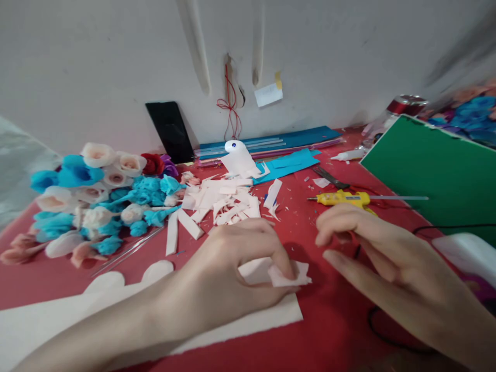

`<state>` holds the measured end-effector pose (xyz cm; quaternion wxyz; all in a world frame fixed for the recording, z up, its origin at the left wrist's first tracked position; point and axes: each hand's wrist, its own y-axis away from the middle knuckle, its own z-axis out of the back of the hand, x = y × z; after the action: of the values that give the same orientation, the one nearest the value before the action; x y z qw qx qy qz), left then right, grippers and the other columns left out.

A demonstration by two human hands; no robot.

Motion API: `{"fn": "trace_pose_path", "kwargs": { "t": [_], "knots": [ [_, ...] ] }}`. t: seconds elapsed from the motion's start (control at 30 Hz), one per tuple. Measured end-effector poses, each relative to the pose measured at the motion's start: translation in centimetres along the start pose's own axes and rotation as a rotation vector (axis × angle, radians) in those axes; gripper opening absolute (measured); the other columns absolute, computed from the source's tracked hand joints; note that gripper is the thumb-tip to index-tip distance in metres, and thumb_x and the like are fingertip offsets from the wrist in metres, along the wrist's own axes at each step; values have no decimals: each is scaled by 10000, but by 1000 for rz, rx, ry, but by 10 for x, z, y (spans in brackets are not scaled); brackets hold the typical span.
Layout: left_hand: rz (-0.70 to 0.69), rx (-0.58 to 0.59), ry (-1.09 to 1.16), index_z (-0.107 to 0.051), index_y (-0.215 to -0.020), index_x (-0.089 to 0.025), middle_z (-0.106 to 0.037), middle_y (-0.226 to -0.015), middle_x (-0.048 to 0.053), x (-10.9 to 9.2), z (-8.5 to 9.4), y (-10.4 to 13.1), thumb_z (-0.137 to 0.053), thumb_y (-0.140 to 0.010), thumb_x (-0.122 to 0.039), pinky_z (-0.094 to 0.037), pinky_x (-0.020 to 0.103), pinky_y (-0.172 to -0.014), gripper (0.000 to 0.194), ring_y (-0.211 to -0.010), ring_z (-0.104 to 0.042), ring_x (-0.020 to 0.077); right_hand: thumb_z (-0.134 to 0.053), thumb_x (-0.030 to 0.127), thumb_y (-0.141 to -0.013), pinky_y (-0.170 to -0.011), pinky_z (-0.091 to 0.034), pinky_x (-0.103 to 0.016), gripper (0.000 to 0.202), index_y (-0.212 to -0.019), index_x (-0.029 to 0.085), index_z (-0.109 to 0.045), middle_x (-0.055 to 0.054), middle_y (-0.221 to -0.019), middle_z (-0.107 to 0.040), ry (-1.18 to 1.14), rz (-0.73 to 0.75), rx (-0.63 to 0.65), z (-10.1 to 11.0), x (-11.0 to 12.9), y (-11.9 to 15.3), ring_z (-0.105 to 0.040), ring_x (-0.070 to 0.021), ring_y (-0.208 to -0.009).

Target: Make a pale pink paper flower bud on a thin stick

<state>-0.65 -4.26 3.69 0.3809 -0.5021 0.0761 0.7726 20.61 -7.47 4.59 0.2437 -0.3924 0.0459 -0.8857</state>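
My left hand (240, 263) pinches a small piece of pale pink crepe paper (287, 274) between thumb and fingers. Beneath that hand lies a long cream paper sheet (287, 310), with two rounded cream pieces (106, 281) along its far edge. My right hand (372, 258) hovers to the right, apart from the paper. Its fingers are curved, the thumb stands away from them, and nothing shows in between. Just beyond it rests a yellow glue gun (341, 198) with a clear glue stick in its back.
Cream paper scraps (232, 201) are heaped mid-table. Blue, cream and pink paper flowers (89, 201) crowd the left. A dark phone (170, 132) leans on the wall. Scissors (329, 176), blue paper (290, 164) and a green board (434, 175) lie behind and right. A black cord (387, 338) runs at lower right.
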Motion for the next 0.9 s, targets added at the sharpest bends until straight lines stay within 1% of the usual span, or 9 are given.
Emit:
{"fn": "trace_pose_path", "kwargs": {
  "t": [0.1, 0.17, 0.27, 0.33, 0.4, 0.5, 0.7, 0.8, 0.9],
  "knots": [
    [-8, -3, -22, -593, -724, -180, -650, -725, -31, 1, 0, -1, -632, -753, -109, -474, 273, -811, 87, -709, -592, 96, -567, 116, -783, -637, -482, -151, 209, -925, 247, -488, 36, -879, -562, -32, -25, 54, -2, 3, 2, -555, -81, -761],
    [-19, -15, -35, -595, -732, -180, -642, -718, -27, 1, 1, -1, -626, -753, -105, -474, 272, -807, 84, -705, -591, 97, -593, 139, -767, -612, -491, -148, 226, -932, 252, -487, 44, -873, -577, -40, -55, 66, -5, 4, 4, -564, -74, -723],
    [-45, -25, -50, -594, -729, -177, -634, -708, -21, 1, 1, -1, -618, -753, -102, -474, 275, -813, 83, -684, -588, 98, -606, 135, -747, -614, -492, -144, 225, -906, 248, -496, 51, -857, -594, -31, -71, -16, -12, 6, 4, -577, -66, -711],
    [-55, -30, -64, -594, -734, -174, -632, -711, -17, 1, 2, -2, -616, -754, -98, -472, 277, -823, 81, -682, -590, 99, -603, 107, -732, -588, -482, -128, 214, -864, 240, -500, 60, -806, -593, -29, -59, -61, -15, 7, 4, -573, -53, -671],
    [-58, -31, -72, -594, -735, -168, -631, -711, -17, 1, 1, -2, -622, -755, -104, -470, 272, -826, 73, -687, -592, 97, -600, 98, -722, -564, -475, -122, 208, -835, 238, -496, 67, -764, -584, -19, -65, -73, -17, 8, 4, -569, -48, -648],
    [-51, -27, -70, -587, -714, -164, -627, -702, -21, 1, 1, -2, -632, -756, -116, -471, 262, -815, 78, -685, -586, 91, -596, 130, -737, -547, -483, -140, 185, -822, 248, -481, 67, -753, -581, -8, -76, -83, -18, 9, 5, -575, -61, -647],
    [-16, -60, -53, -583, -719, -181, -633, -736, -42, 2, -1, -2, -648, -746, -117, -464, 256, -853, 95, -707, -595, 79, -594, 148, -746, -509, -490, -167, 148, -802, 240, -493, 52, -730, -579, 50, -36, -155, -20, 10, 6, -577, -75, -606],
    [8, -59, -44, -580, -747, -193, -635, -748, -59, 1, -2, -2, -662, -740, -135, -472, 210, -794, 101, -703, -594, 66, -583, 149, -759, -505, -478, -169, 124, -809, 233, -507, 45, -740, -581, 90, 1, -160, -19, 11, 6, -570, -71, -613],
    [16, -94, -75, -579, -874, -217, -650, -812, -61, 0, -3, -3, -674, -727, -141, -479, 161, -695, 190, -741, -609, 67, -582, 127, -752, -524, -477, -157, 133, -816, 225, -518, 42, -760, -591, 118, 40, -171, -19, 11, 5, -570, -66, -641]
  ]
}}
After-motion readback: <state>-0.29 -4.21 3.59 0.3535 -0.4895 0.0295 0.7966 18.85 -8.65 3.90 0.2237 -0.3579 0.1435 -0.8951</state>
